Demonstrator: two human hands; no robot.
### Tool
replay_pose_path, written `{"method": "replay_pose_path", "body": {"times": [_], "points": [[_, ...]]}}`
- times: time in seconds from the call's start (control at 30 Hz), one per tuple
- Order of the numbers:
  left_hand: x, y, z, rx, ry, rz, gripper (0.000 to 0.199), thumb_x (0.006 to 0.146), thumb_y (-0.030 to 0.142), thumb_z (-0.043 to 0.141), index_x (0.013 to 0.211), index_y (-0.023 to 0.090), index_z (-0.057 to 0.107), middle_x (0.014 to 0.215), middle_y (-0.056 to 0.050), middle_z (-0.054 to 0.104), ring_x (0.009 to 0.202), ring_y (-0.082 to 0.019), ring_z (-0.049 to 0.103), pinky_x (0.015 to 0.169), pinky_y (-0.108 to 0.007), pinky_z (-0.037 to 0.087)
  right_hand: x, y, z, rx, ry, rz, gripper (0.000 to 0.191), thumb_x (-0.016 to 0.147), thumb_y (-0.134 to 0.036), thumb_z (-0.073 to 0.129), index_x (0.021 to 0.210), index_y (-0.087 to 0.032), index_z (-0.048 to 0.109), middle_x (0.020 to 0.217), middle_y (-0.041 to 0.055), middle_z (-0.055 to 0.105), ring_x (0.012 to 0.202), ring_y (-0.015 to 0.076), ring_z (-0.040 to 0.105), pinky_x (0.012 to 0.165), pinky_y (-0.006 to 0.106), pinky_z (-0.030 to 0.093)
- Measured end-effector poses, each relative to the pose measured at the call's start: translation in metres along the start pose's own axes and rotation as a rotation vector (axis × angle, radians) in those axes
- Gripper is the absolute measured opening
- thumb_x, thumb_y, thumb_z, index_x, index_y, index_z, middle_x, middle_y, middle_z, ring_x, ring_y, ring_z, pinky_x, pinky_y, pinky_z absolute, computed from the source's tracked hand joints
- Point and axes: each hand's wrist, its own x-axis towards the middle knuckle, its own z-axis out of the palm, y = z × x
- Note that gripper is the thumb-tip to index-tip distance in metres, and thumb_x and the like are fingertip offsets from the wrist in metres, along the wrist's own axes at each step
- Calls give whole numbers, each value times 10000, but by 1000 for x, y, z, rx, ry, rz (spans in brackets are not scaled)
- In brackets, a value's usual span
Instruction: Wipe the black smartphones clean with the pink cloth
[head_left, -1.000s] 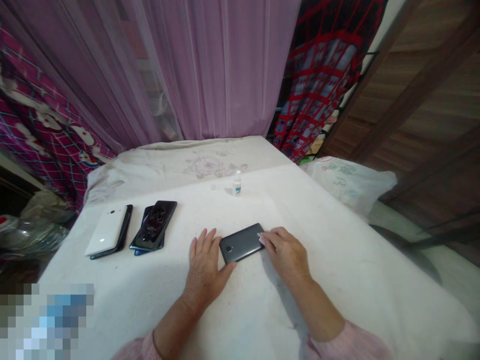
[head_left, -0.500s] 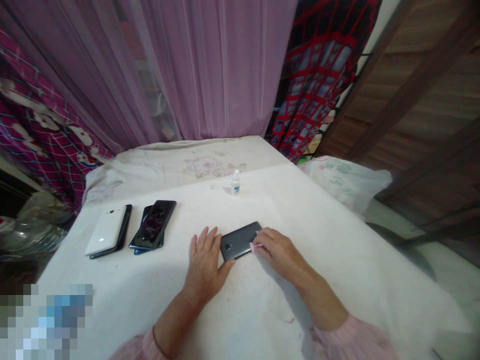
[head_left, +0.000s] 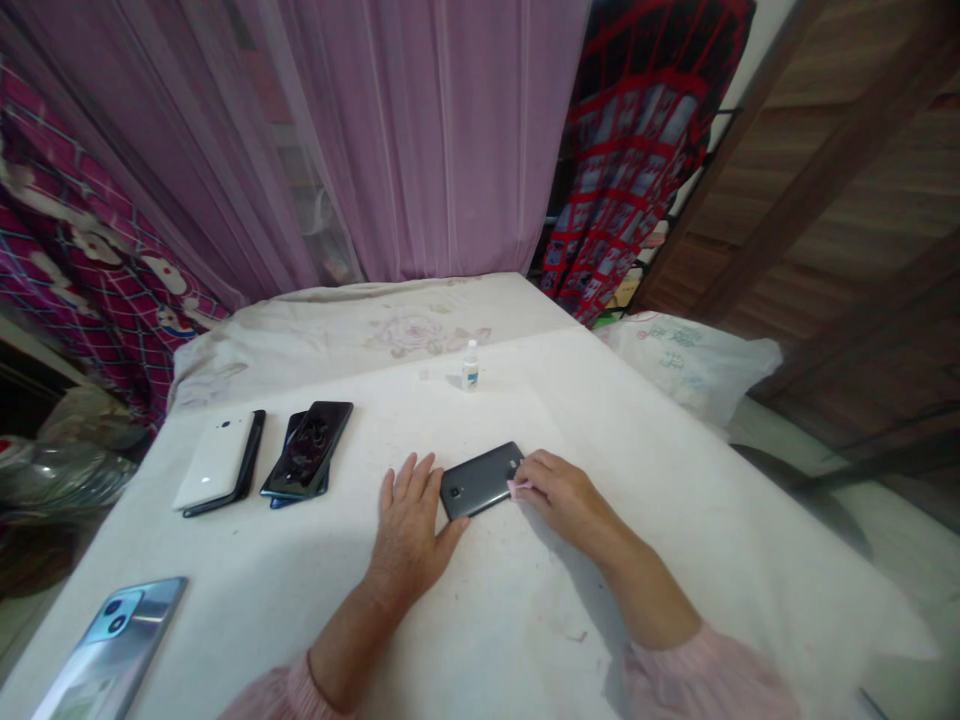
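White cloth (head_left: 622, 450) is spread under the open left hand (head_left: 407, 525), a phone (head_left: 480, 482) touched alongside, pink scrap (head_left: 514, 488) pinched by the right hand (head_left: 564, 500).

Tabletop (head_left: 637, 450) softly lit; shadow beside right hand (head_left: 559, 500); wooden panels (head_left: 817, 180) dim, blurred; edges stretched.

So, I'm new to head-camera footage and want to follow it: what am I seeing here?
No machine here: these are a person's bare hands, and every picture comes from one camera worn on the head, facing forward and down. The left hand rests against a dark phone lying back-up on a white surface. The right hand pinches a small pink piece at its right end. Beyond stands a little bottle; at left lie two phone stacks and a silvery-blue phone.
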Motion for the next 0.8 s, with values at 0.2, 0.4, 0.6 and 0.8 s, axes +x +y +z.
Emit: {"method": "replay_pose_path", "body": {"times": [0.2, 0.4, 0.6, 0.8], "points": [[0, 0, 1, -23, -5, -14, 501, 865, 431, 542, 1274, 143, 506, 1396, -180, 489, 1347, -372, 355, 1084, -602, 249, -5, 13, -12, -7, -18, 70, 107, 886, -188, 521, 837, -207, 614, 867, 23, 606, 772, 143, 576, 704, 255, 445], [1, -2, 2, -11, -26, -5, 514, 865, 422, 549, 1269, 108, 501, 1407, -199, 473, 1352, -378, 347, 1080, -606, 259, 4, -5, 0, -20, -40, -18, 102, 891, -191, 532, 823, -202, 606, 846, 20, 597, 767, 141, 569, 697, 247, 428], [0, -2, 1, 18, -34, -6, 523, 864, 423, 550, 1273, 100, 500, 1408, -198, 474, 1346, -378, 358, 1081, -602, 264, 5, -2, 0, 46, -52, -18, 91, 879, -185, 540, 831, -206, 614, 866, 24, 600, 794, 141, 576, 712, 246, 432], [-1, -4, 2, -6, -59, -8, 540, 865, 428, 541, 1302, 114, 491, 1404, -190, 483, 1334, -372, 382, 1074, -598, 280, -8, 28, -20, 47, 65, 156, 116, 843, -198, 532, 802, -220, 638, 816, 12, 612, 740, 142, 582, 678, 254, 435]]}}
